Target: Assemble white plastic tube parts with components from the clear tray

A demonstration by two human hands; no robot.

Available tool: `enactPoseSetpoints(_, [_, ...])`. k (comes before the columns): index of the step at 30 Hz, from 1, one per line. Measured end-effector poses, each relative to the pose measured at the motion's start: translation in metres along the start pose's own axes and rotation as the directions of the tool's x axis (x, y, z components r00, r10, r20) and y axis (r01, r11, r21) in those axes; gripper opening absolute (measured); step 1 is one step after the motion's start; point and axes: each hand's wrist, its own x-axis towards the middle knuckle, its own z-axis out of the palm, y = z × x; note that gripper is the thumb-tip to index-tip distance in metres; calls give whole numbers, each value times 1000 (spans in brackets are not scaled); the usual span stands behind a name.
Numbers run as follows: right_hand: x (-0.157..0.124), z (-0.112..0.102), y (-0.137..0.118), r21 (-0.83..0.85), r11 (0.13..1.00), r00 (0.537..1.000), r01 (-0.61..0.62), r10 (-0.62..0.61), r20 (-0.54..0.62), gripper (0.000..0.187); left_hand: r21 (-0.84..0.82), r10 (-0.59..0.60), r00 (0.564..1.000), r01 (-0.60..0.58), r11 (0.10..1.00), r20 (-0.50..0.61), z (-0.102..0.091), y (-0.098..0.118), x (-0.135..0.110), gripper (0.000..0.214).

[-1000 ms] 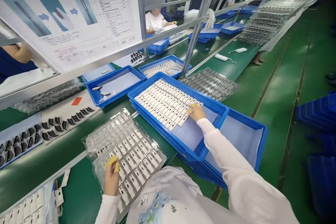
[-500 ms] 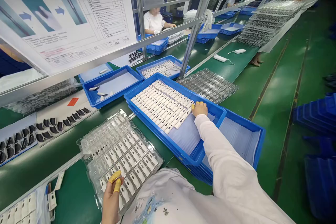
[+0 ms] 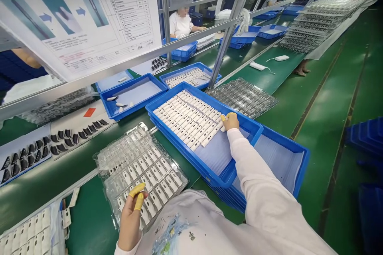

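The left hand [image 3: 131, 215] is low down, at the near edge of the green worktop [image 3: 89, 215]. Its thumb and first finger wear yellow caps [image 3: 136, 189]. The two capped fingers are close together and rest on the near edge of a clear tray [image 3: 119, 152]. They touch the little white pieces [image 3: 155, 177] that sit in rows in the near half of it. I cannot tell if the fingers pinch a piece or only press on it. The wrist is bent up, with the back of the hand facing us.

The right hand [image 3: 231, 122] is reached out far, with the arm almost straight in a long white sleeve [image 3: 254, 183]. This hand has yellow caps too. Its fingers are curled down on the far right end of the rows of white parts [image 3: 188, 121] in a blue tray [image 3: 191, 157]. I cannot tell if it grips one.

The blue tray sits in the middle of the worktop, just right of the clear tray. It rests on more blue trays [image 3: 278, 159].

A stack of see-through trays [image 3: 242, 95] lies behind it. Black pieces [image 3: 74, 135] lie in rows by the left edge. A big paper sheet [image 3: 80, 16] hangs above. Another person [image 3: 179, 24] sits far away.
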Motion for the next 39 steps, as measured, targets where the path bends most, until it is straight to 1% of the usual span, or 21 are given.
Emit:
enactPoseSetpoints(3, [-5, -20, -19, 73, 996, 999, 50, -49, -13, 17, 11, 62, 997, -63, 998, 35, 2, 15, -7, 62])
enactPoseSetpoints(6, [-26, -46, -51, 158, 970, 983, 183, -175, -61, 21, 41, 161, 983, -165, 985, 93, 3, 28, -11, 59])
enactPoseSetpoints(8, [-54, -64, -78, 218, 930, 954, 297, -283, -95, 24, 83, 284, 950, -296, 951, 131, 7, 38, -15, 50])
enactPoseSetpoints(9, [-72, -73, -93, 253, 900, 935, 355, -338, -110, 26, 119, 368, 918, -386, 915, 144, 11, 43, -17, 44])
enactPoseSetpoints(11, [-116, -89, -123, 345, 810, 878, 474, -462, -124, 31, 222, 564, 809, -587, 778, 166, 21, 56, -22, 31])
enactPoseSetpoints(13, [-163, -104, -152, 627, 518, 768, 581, -604, -213, 31, 340, 741, 643, -753, 564, 195, 34, 69, -27, 29])
enactPoseSetpoints(14, [-186, -111, -166, 729, 377, 729, 571, -642, -239, 32, 395, 805, 556, -801, 451, 207, 40, 75, -29, 36])
enactPoseSetpoints(16, [-224, -122, -189, 853, 195, 686, 484, -690, -231, 34, 490, 883, 413, -830, 266, 221, 49, 82, -32, 54])
enactPoseSetpoints(18, [-250, -130, -207, 910, 119, 675, 396, -710, -201, 35, 566, 913, 340, -809, 161, 226, 53, 85, -32, 64])
enactPoseSetpoints(21, [-268, -138, -225, 946, 95, 670, 311, -728, -147, 36, 640, 924, 314, -761, 108, 217, 47, 82, -33, 69])
enactPoseSetpoints(23, [-272, -140, -231, 961, 70, 650, 266, -749, -126, 37, 643, 925, 326, -755, 129, 197, 38, 79, -37, 67])
enactPoseSetpoints(24, [-273, -140, -233, 972, 44, 639, 233, -760, -119, 36, 626, 918, 354, -761, 171, 180, 33, 78, -40, 65])
enactPoseSetpoints(25, [-273, -140, -235, 982, 9, 631, 189, -768, -114, 35, 594, 898, 409, -767, 242, 161, 28, 78, -45, 62])
enactPoseSetpoints(27, [-274, -141, -237, 994, -84, 613, 75, -782, -112, 33, 455, 797, 583, -759, 466, 157, 20, 80, -54, 56])
enactPoseSetpoints(28, [-276, -141, -238, 991, -134, 605, 14, -788, -115, 31, 344, 717, 671, -729, 592, 188, 17, 83, -60, 54])
enactPoseSetpoints(29, [-277, -141, -238, 983, -180, 595, -38, -794, -122, 30, 215, 628, 740, -672, 709, 241, 15, 86, -65, 52])
enactPoseSetpoints(30, [-279, -141, -239, 973, -219, 586, -75, -799, -135, 29, 83, 542, 783, -589, 804, 306, 13, 90, -69, 51])
enactPoseSetpoints(32, [-282, -141, -241, 956, -279, 576, -90, -798, -179, 25, -136, 422, 808, -403, 905, 411, 11, 98, -77, 50])
enactPoseSetpoints(34, [-285, -140, -243, 945, -325, 572, -24, -780, -254, 21, -269, 369, 810, -269, 925, 456, 10, 106, -82, 49])
enactPoseSetpoints(36, [-287, -138, -244, 928, -361, 561, 89, -752, -346, 16, -347, 359, 809, -206, 915, 465, 10, 111, -84, 47])
enactPoseSetpoints(39, [-288, -137, -244, 891, -368, 546, 266, -705, -453, 18, -405, 374, 818, -193, 894, 436, 10, 113, -84, 44])
